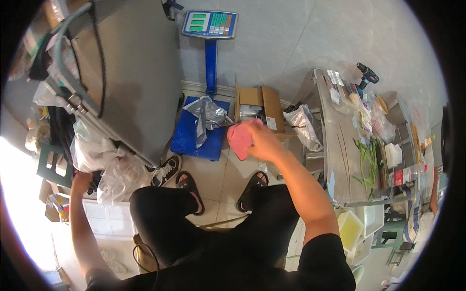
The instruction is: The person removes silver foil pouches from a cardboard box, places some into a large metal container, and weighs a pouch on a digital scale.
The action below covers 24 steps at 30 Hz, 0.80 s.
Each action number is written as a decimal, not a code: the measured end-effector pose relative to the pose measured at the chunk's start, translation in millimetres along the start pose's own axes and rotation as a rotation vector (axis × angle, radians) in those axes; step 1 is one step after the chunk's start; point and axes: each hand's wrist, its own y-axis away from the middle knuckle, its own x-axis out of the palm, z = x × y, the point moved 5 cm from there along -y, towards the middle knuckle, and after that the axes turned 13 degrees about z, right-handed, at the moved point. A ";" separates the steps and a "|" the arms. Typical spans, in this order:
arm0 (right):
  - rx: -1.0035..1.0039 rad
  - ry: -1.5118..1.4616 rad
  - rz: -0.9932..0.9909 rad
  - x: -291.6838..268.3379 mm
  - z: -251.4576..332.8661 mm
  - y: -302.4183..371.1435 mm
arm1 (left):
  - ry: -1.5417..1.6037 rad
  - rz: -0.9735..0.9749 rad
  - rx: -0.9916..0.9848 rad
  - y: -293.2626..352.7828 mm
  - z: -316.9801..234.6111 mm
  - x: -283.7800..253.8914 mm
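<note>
At the far left, a green stool (47, 167) stands just left of the left hand's fingers. The left hand (82, 183) reaches up among dark material and clear plastic bags (121, 179), the bags lying just right of its fingers; a small red spot shows at the fingertips, but I cannot tell whether they pinch anything or merely rest there. Farther right, well apart from those fingers and to the left of the right hand's, is the blue scale platform (187, 140) with a crumpled silver wrapper (213, 115) on it. Next comes the pink cloth (239, 140), raised in front of the person: it lies just left of the right hand's fingers and hangs below their tips, its long axis running roughly up and down the view. The right hand (266, 143) is by far the nearer one, its fingers closed on the cloth's upper right edge, seemingly in a pinch. Beyond and right of these fingers appears an open cardboard box (273, 109), then a silver bag (307, 127); well to their right, green stalks (370, 162) lie on the grey table (340, 167).
</note>
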 end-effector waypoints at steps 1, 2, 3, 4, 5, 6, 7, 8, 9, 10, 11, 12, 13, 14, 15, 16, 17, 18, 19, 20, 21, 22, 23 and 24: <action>0.085 0.128 -0.090 -0.6 -24.1 -6.4 | 0.050 -0.043 0.042 -13.0 -32.6 -10.9; 0.183 0.264 -0.180 7.9 -53.9 -9.9 | 0.431 -0.072 0.021 -11.0 -69.9 -57.0; 0.227 0.297 -0.153 22.6 -79.7 -19.8 | 0.817 -0.086 -0.030 11.7 -105.3 -103.9; 0.268 0.331 -0.125 36.2 -104.4 -29.8 | 0.928 -0.103 0.031 21.6 -135.6 -137.6; 0.278 0.266 0.013 53.6 -130.7 -41.4 | 1.039 -0.124 0.086 25.6 -160.8 -165.7; 0.277 0.197 0.151 67.6 -144.6 -50.9 | 1.093 -0.186 0.137 25.0 -182.3 -186.2; 0.255 0.119 0.122 68.7 -144.9 -55.7 | 1.142 -0.254 0.172 25.5 -198.9 -203.2; 0.232 0.044 0.094 65.5 -139.0 -55.4 | 1.144 -0.278 0.241 25.3 -216.7 -217.8; 0.221 -0.025 0.068 58.3 -130.1 -52.2 | 1.147 -0.302 0.322 23.3 -234.9 -231.6; 0.157 -0.089 -0.052 41.9 -111.2 -49.2 | 1.142 -0.283 0.384 20.1 -249.4 -243.4; 0.086 -0.161 -0.172 21.7 -86.1 -43.3 | 1.133 -0.264 0.438 21.2 -263.2 -251.9; 0.070 -0.235 -0.169 4.3 -58.2 -33.3 | 1.258 -0.230 0.502 21.6 -277.5 -252.9; 0.040 -0.312 -0.160 -11.1 -27.2 -22.9 | 1.386 -0.204 0.552 18.6 -290.2 -250.4; 0.014 -0.371 -0.045 -19.9 3.7 -12.9 | 1.499 -0.283 0.681 9.5 -305.3 -246.6; -0.007 -0.423 0.075 -23.0 30.3 0.5 | 1.695 -0.325 0.841 11.6 -317.1 -253.1; -0.088 -0.477 0.057 -21.0 59.5 14.9 | 1.876 -0.349 1.027 13.9 -329.6 -259.9; -0.165 -0.528 0.033 -16.3 89.5 27.9 | 2.130 -0.338 1.267 20.5 -334.0 -272.3; -0.264 -0.476 0.101 -11.3 118.9 39.0 | 2.198 -0.298 1.328 26.7 -335.2 -274.0; -0.360 -0.423 0.164 -7.2 143.1 46.5 | 2.263 -0.255 1.397 32.4 -335.3 -275.2; -0.452 -0.293 0.136 -6.1 163.9 49.5 | 2.309 -0.397 1.272 35.3 -326.5 -274.6; -0.534 -0.167 0.096 -5.5 180.5 54.2 | 2.429 -0.373 1.130 46.8 -313.5 -269.2; -0.612 -0.041 0.053 -3.5 193.5 58.4 | 2.200 -0.611 0.880 50.3 -292.2 -247.2; -0.587 -0.130 0.159 1.8 194.9 58.6 | 1.942 -0.811 0.642 55.8 -267.1 -222.2; -0.550 -0.223 0.266 6.6 190.3 62.5 | 1.788 -0.987 0.491 67.1 -236.6 -206.1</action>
